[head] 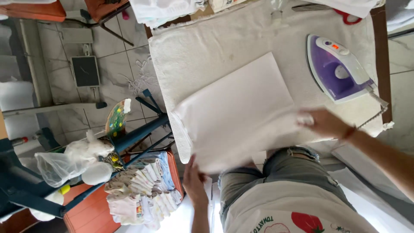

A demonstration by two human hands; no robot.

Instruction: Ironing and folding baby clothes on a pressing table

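Observation:
A folded white cloth point(236, 113) lies on the towel-covered ironing table point(202, 51), its near edge hanging over the table's side. My left hand point(195, 180) grips the cloth's lower left corner below the table edge. At the cloth's right edge, my right hand point(324, 122) pinches the fabric. A purple and white iron point(338, 69) lies flat on the table just beyond my right hand.
Red-handled scissors point(347, 17) and folded white fabric point(166, 11) sit at the table's far end. Left of the table stand a blue metal frame point(142, 133), an orange stool bearing a stack of folded small clothes point(142, 190), and a clear bag point(64, 162). Tiled floor lies further left.

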